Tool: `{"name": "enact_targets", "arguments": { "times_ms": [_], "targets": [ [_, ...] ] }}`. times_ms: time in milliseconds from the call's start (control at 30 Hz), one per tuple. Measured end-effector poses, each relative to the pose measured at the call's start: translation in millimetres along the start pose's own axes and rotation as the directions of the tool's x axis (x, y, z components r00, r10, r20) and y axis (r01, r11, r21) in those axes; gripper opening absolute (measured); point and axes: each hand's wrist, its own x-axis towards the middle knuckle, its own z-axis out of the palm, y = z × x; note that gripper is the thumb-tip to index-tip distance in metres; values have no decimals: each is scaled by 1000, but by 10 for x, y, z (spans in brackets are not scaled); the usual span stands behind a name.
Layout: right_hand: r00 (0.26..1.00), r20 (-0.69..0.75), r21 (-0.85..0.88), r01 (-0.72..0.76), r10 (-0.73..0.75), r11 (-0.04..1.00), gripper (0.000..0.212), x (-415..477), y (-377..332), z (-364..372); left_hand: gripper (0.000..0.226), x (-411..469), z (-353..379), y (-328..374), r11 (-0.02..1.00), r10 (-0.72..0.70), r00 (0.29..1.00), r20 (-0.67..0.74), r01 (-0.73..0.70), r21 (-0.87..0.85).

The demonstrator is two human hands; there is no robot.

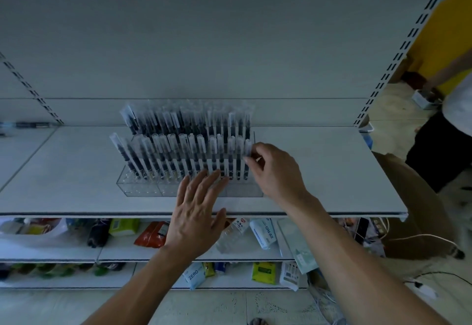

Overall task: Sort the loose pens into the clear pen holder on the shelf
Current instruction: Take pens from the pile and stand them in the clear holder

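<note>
White shelf (319, 171), pen holder (143, 187) mid-width, right fingers (252, 164) pinching rightmost pen (247, 146), left fingers (204, 183) straight against holder front

The left hand (196, 212) covers the front middle of the clear pen holder (143, 187), hiding the sockets behind its fingers. The right hand (275, 171) hides part of the rightmost pen (247, 146) where its fingers pinch the cap. The back row of pens (189, 118) is blurred. A bystander (454, 120) at the right and dark pens (25, 125) at the left are cut off by the picture's edges.
</note>
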Motion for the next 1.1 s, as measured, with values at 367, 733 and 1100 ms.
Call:
{"name": "enact_targets", "arguments": {
  "times_ms": [367,733,1100],
  "targets": [
    [999,-50,92,15,-10,996,24,-34,73,101,68,-28,-151,-60,997,34,990,140,-44,66],
    [988,-92,36,-119,122,992,22,-508,-758,344,57,-870,-866,-703,994,-92,988,121,98,-53],
    [906,395,88,126,-151,988,42,-333,-3074,2188,66,-2579,-1934,-2612,820,-570,814,113,555,141]
  ]
}}
